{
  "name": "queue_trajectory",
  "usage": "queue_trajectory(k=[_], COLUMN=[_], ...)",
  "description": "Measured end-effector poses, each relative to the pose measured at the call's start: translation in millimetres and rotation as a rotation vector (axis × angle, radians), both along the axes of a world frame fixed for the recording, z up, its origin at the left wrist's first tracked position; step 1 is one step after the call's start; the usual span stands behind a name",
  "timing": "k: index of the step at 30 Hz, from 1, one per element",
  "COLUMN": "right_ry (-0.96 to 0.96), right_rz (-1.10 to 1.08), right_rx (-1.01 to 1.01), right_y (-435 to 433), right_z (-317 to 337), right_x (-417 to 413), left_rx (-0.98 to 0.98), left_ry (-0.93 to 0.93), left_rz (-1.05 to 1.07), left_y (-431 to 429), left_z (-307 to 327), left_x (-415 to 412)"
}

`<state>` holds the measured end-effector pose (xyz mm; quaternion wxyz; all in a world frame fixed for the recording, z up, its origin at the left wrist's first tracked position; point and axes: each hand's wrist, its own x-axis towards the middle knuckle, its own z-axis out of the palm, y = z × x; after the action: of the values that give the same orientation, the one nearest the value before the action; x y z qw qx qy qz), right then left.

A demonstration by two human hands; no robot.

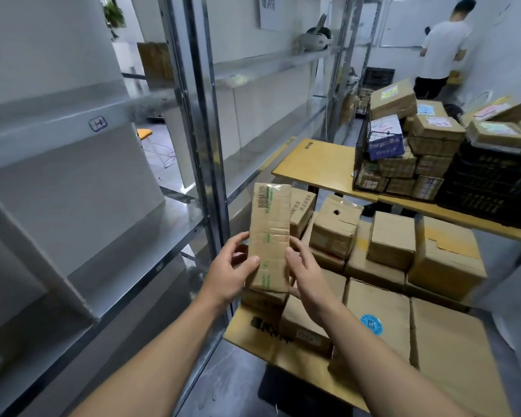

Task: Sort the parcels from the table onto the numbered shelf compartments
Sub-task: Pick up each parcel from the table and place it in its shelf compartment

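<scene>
I hold a long, narrow cardboard parcel (269, 236) upright in front of me, with a barcode and green tape on its face. My left hand (230, 270) grips its lower left edge, thumb on the front. My right hand (304, 270) grips its lower right edge. The parcel hangs over the near table (253, 335), which is packed with brown cardboard parcels (391, 239). The metal shelf (163, 254) stands to my left, and a small label (98, 124) is stuck on one shelf edge.
A second yellow table (319, 164) further back carries a wire basket (376, 164), a black crate (491, 188) and stacked labelled parcels (433, 127). A person in a white shirt (442, 49) stands at the far wall. A shelf upright (205, 139) rises just left of the parcel.
</scene>
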<state>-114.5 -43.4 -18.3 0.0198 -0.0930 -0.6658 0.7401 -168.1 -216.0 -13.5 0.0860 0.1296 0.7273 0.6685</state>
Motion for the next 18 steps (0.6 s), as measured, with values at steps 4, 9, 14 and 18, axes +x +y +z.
queue_trajectory(k=[4, 9, 14, 18], right_ry=[0.093, 0.086, 0.046, 0.024], right_rz=[0.002, -0.023, 0.026, 0.124], right_rx=[0.024, -0.178, -0.292, -0.302], right_y=[27, 55, 72, 80], right_z=[5, 9, 8, 8], right_x=[12, 23, 35, 42], left_rx=[0.065, -0.144, -0.131, -0.043], left_ry=[0.015, 0.124, -0.001, -0.022], left_rz=[-0.007, 0.188, 0.271, 0.339], left_y=[21, 44, 42, 41], left_z=[9, 4, -8, -6], left_x=[16, 30, 49, 67])
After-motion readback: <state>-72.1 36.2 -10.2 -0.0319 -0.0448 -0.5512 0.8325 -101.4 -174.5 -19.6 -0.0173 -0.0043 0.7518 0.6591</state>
